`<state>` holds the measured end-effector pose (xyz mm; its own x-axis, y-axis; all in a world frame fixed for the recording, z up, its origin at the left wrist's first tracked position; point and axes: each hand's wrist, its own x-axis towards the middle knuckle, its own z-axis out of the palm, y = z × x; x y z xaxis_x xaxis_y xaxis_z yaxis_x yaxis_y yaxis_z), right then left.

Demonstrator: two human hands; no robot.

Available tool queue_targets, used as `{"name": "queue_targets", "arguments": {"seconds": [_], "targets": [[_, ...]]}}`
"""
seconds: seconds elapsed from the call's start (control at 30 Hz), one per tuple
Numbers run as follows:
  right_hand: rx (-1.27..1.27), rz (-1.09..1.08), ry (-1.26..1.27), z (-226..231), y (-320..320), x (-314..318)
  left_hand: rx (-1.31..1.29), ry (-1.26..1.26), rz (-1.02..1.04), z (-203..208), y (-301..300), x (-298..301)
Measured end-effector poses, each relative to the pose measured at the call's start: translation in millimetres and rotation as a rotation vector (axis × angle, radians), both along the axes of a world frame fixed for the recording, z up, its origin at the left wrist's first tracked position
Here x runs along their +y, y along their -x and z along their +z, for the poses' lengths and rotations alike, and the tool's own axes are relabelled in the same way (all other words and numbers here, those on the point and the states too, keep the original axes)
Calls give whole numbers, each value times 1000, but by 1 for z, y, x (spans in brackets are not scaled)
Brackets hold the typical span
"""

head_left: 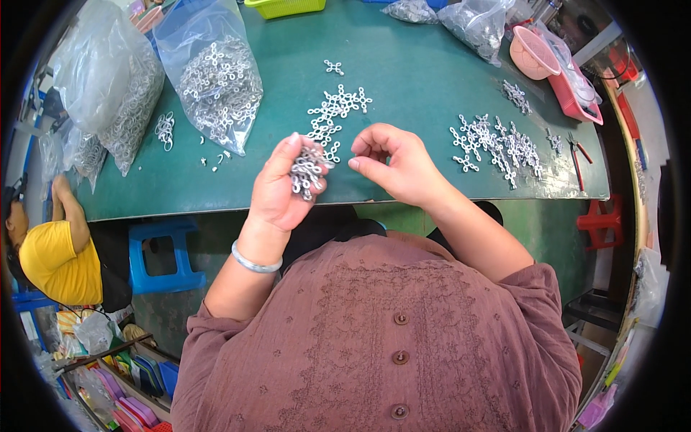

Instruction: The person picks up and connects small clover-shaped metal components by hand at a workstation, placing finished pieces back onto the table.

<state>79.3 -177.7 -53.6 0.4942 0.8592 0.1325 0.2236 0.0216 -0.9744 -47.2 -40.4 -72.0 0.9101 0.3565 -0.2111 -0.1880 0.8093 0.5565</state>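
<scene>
Clearly, the left hand [278, 180] clasps silvery looped pieces [307, 173] while the right hand [398, 163] hovers slightly spread.

Bright light glares off the table [410, 86]; edges bend.

Head-worn fisheye — looking down; green table [410, 93] close ahead.

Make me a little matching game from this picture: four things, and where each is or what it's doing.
1. Bracelet
2. Pliers
3. Left hand
4. Blue stool

A. On the right part of the table
B. Holding looped metal pieces
C. On the floor
D. Around the left wrist

Pairs: 1-D, 2-A, 3-B, 4-C
</scene>
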Motion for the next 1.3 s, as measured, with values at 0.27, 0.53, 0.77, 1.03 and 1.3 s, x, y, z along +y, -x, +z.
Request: {"name": "queue_targets", "arguments": {"seconds": [0.27, 0.53, 0.77, 1.03, 1.3], "targets": [[-702, -52, 166, -19, 1, 21, -55, 132, 59, -6, 14, 14], [-806, -91, 130, -21, 1, 21, -54, 26, -3, -7, 21, 18], [-653, -258, -63, -7, 8, 11, 231, -315, -21, 6, 6, -5], [-230, -182, -69, 1, 4, 0, 220, -389, 6, 8, -3, -13], [335, -71, 79, 11, -9, -7, 252, -484, -40, 13, -5, -15]]}}
